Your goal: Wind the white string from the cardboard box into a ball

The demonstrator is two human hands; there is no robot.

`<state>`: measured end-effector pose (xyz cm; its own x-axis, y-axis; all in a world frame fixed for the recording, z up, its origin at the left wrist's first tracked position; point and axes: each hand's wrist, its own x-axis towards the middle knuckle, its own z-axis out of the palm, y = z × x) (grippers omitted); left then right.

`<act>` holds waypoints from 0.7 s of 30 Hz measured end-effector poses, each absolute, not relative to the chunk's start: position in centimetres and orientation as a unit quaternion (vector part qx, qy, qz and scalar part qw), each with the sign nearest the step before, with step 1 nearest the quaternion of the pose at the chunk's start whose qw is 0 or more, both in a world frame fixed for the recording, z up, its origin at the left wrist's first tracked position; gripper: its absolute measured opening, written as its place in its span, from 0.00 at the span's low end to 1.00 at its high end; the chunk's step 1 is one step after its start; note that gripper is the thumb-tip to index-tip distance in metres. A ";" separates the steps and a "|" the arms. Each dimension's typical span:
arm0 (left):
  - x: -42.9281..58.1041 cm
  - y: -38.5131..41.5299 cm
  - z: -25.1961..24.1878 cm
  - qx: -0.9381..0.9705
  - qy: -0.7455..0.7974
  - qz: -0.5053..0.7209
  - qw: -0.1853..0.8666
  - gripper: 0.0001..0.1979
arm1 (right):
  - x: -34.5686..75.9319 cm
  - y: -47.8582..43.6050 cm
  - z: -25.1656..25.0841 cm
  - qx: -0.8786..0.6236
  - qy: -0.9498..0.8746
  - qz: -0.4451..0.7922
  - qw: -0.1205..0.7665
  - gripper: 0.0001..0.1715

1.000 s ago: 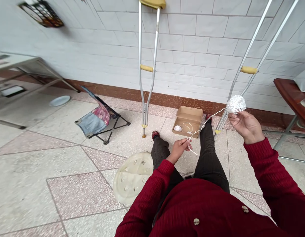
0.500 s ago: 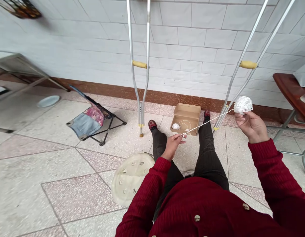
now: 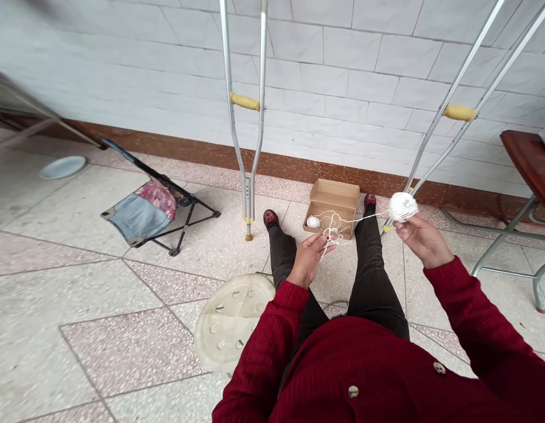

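Note:
Between the thumb and fingers of my left hand [image 3: 308,258] is a loose tangle of white string [image 3: 330,239], its loops and ends hanging out. My right hand [image 3: 424,238], off to the right and a little higher, grips a ball of white string [image 3: 403,207] from below. A strand runs from this ball across to the tangle, slightly slack. Beyond my left hand an open cardboard box [image 3: 334,194] lies on the floor between my feet. Inside its left side sits a smaller white ball [image 3: 313,222], with a thin strand trailing from it.
Two metal crutches with yellow grips, a left one [image 3: 248,147] and a right one [image 3: 460,113], lean at the tiled wall. On the left stand a folding stool [image 3: 142,214] and a pale plate [image 3: 63,167]. A round plastic stool [image 3: 228,323] is beside my left leg, a brown chair [image 3: 525,164] at right.
My right hand has come left and slightly down with the ball, nearer my left hand. The taut strand has slackened, and more loops now show at my left fingers. The view has shifted a little.

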<state>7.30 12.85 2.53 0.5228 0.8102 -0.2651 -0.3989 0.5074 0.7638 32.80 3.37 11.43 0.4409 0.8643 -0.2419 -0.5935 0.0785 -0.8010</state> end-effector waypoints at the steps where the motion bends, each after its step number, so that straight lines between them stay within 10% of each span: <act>1: 7.4 12.7 2.8 0.324 0.311 0.376 0.810 0.15 | 31.8 3.4 10.8 -0.464 -0.159 0.520 0.700 0.19; 21: 8.7 7.5 2.3 0.486 0.337 0.333 0.734 0.20 | 24.9 1.9 5.7 -0.491 -0.245 0.662 0.511 0.23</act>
